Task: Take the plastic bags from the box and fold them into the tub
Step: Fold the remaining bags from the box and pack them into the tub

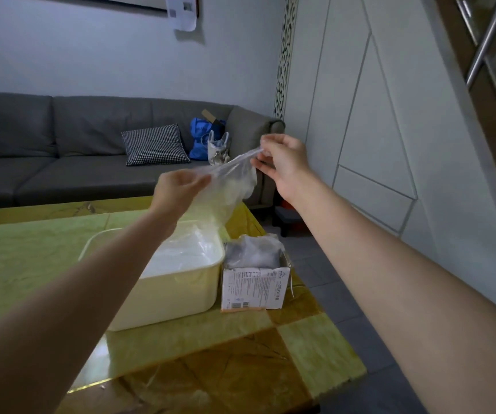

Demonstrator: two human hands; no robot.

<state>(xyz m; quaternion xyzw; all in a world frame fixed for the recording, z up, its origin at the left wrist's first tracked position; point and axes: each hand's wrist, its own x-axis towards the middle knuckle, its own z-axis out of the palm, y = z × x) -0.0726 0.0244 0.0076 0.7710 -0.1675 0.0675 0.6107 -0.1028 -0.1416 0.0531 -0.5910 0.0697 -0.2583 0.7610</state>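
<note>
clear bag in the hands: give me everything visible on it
The clear plastic bag is thin, see-through film, crumpled and limp. Its top edge is stretched taut between the left hand and the right hand, each pinching an end, the right end higher. The body hangs loose below, above the far side of the cream tub, apparently clear of it. It looks empty. No print or handles can be made out. It sits in mid-air over the table, left of the box.
</note>
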